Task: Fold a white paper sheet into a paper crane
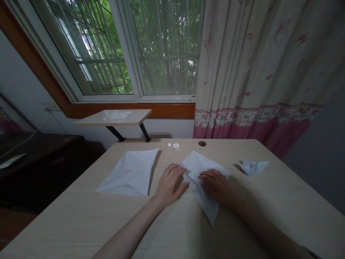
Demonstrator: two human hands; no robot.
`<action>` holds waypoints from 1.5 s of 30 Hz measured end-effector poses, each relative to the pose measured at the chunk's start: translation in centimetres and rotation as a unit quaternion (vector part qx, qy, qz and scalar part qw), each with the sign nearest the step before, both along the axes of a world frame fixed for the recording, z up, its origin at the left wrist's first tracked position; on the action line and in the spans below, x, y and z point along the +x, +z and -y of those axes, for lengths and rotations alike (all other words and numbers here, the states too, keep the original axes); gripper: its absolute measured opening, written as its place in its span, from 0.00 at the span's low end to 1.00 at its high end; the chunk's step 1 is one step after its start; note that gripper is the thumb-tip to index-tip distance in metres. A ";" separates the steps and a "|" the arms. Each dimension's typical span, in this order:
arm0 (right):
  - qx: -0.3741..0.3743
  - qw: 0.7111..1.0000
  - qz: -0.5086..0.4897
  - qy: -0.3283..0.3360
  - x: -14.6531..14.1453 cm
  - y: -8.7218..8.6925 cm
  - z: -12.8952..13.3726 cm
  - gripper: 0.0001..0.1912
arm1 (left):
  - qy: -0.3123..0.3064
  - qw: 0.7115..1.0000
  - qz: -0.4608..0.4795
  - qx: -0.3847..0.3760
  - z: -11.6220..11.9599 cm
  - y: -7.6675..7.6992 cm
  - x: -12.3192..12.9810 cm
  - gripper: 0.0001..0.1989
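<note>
A white sheet of paper (195,162) with folds in it lies on the table in front of me, one narrow corner pointing towards me. At its left edge rests my left hand (171,183), fingertips touching the paper, with the thumb spread apart from the fingers. My right hand (217,185) lies across the paper's right part, fingers stretched leftwards over a raised flap or crease. Part of the sheet is hidden beneath this hand. To the left is a second white sheet (132,172), creased and slightly lifted. A small folded paper shape (252,166) stands at the right.
The pale wooden table (172,230) has a round cable hole (202,143) near its back edge. A raised shelf (142,114) on black supports holds another white paper (118,114) at the back left. Behind are a barred window (165,54) and a patterned curtain (242,72).
</note>
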State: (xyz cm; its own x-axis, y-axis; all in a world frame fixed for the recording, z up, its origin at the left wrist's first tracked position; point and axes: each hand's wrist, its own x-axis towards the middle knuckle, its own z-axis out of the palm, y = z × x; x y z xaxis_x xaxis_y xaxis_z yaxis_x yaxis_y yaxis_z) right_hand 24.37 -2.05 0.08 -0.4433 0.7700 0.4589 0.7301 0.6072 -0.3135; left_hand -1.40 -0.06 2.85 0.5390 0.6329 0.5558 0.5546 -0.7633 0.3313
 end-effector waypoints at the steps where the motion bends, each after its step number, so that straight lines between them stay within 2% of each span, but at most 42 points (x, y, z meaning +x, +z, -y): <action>1: 0.006 1.000 0.007 -0.003 0.0 -0.2 -0.1 0.14 | 0.012 1.000 -0.002 -0.007 0.0 0.0 0.0 0.17; 7: -0.006 0.999 0.036 -0.029 0.3 -1.2 -0.4 0.15 | 0.047 0.998 -0.021 -0.046 -0.1 -0.2 0.2 0.14; 12: -0.013 0.998 0.049 -0.028 0.5 -1.4 -0.6 0.15 | 0.070 0.993 -0.020 -0.089 -0.3 -0.7 0.6 0.17; 19: -0.044 0.995 0.080 -0.026 0.9 -1.4 -0.8 0.17 | 0.143 0.976 0.012 -0.165 -0.5 -1.1 0.6 0.15; 24: -0.067 0.995 0.079 -0.015 1.1 -1.5 -0.9 0.20 | 0.180 0.969 0.038 -0.164 -1.2 -1.2 0.3 0.10; 29: -0.083 0.992 0.090 -0.003 1.4 -1.3 -0.9 0.24 | 0.175 0.974 0.066 -0.131 -2.3 -1.5 -0.2 0.07; 32: -0.084 0.991 0.103 0.000 1.6 -1.3 -0.9 0.28 | 0.171 0.977 0.084 -0.101 -2.6 -1.8 -0.4 0.10; 36: -0.077 0.990 0.119 0.000 1.8 -1.7 -0.8 0.31 | 0.208 0.972 0.065 -0.088 -2.6 -2.3 -0.4 0.17; 40: -0.045 0.991 0.121 -0.026 1.7 -2.1 -0.7 0.28 | 0.231 0.968 0.024 -0.099 -2.6 -3.1 -0.3 0.18; 45: 0.008 0.986 0.113 -0.126 1.6 -2.3 -0.9 0.21 | 0.229 0.966 0.005 -0.122 -2.8 -3.3 -0.5 0.13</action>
